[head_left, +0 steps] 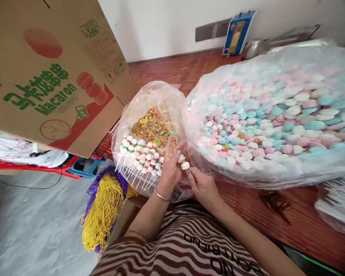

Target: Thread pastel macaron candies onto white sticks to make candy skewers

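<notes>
We see our left hand (pixel 170 168) upright in front of the small clear bag (pixel 149 115), its fingers (pixel 169 147) closed on a stick (pixel 183 161) threaded with small round candies in white, pink and pale blue. Our right hand (pixel 202 188) sits just beside it, fingers pinched on the lower end of that stick; most of the shaft is hidden between the two hands, so we cannot tell exactly which way its long axis runs, only that the white candy end points toward the big bag (pixel 276 115).

Against the near wall of the small bag lies a row of finished sticks (pixel 139 157), candy heads up toward the bag's inside, thin white shafts fanning down and toward us. Inside the small bag is a heap of tiny ring-shaped cereal pieces (pixel 153 128) in orange, green and yellow. The film is thin, crinkled and glossy.

Beside the small bag, away from the carton, the big bag bulges with smooth pastel discs, its far part blurred. Both rest on a reddish wooden surface (pixel 276 218). On the small bag's other side leans a brown cardboard carton (pixel 54 73) printed in green and red, cut off by the frame. Below the small bag hang bundles of gold and purple beads (pixel 103 211).
</notes>
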